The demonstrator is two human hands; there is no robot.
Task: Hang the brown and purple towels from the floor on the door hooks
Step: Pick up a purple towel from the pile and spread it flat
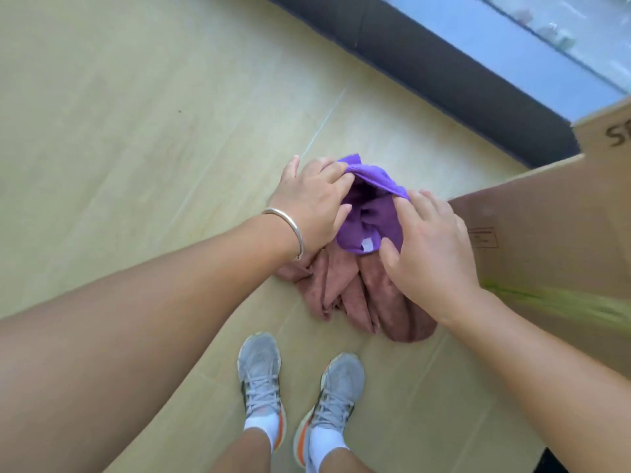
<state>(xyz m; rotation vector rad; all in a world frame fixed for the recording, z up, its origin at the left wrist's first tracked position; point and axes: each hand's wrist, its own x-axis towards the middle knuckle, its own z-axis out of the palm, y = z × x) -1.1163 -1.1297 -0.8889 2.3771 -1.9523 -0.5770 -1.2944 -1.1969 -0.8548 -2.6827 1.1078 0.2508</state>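
Observation:
A purple towel is bunched between both my hands, low over the light wooden floor. My left hand, with a silver bangle on the wrist, pinches the towel's upper edge on the left. My right hand grips its upper edge on the right, thumb near a small white label. Below the purple towel a brown towel lies crumpled on the floor, partly covered by my right hand. No door hooks are in view.
A large cardboard box stands close on the right. A dark baseboard strip and a pale blue wall run along the upper right. My feet in grey trainers stand just below the towels. A blurred green streak crosses the box.

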